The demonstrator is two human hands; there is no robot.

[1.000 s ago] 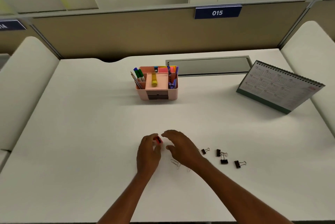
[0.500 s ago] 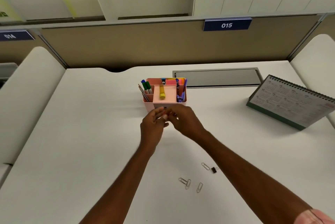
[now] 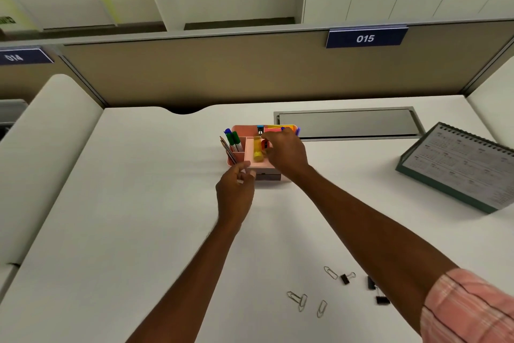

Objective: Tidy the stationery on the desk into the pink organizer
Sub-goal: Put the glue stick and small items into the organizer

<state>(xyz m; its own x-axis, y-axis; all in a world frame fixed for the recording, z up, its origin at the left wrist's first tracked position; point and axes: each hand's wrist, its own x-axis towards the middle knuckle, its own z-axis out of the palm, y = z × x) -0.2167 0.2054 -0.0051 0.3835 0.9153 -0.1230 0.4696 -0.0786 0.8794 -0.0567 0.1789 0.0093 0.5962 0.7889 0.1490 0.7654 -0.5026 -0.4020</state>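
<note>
Right hand (image 3: 286,152) pinches small red object (image 3: 264,144) over pink plastic organizer (image 3: 250,159); left hand (image 3: 235,192) loosely curled, empty, at its front.

Pink organizer (image 3: 251,166) on a white desk (image 3: 139,203); yellow glue stick (image 3: 258,151) inside, green markers (image 3: 234,140) at nine o'clock. Black binder clips (image 3: 345,278), silver paper clips (image 3: 299,301). Pink plaid sleeve (image 3: 470,309).

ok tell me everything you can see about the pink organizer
The pink organizer looks like matte plastic, a box split into open compartments with a dark drawer at its front base. It stands upright mid-desk by a grey hatch, holding markers, pencils, a yellow tube and sticky notes. The right hand reaches over it; the left hand is at its front.
</note>
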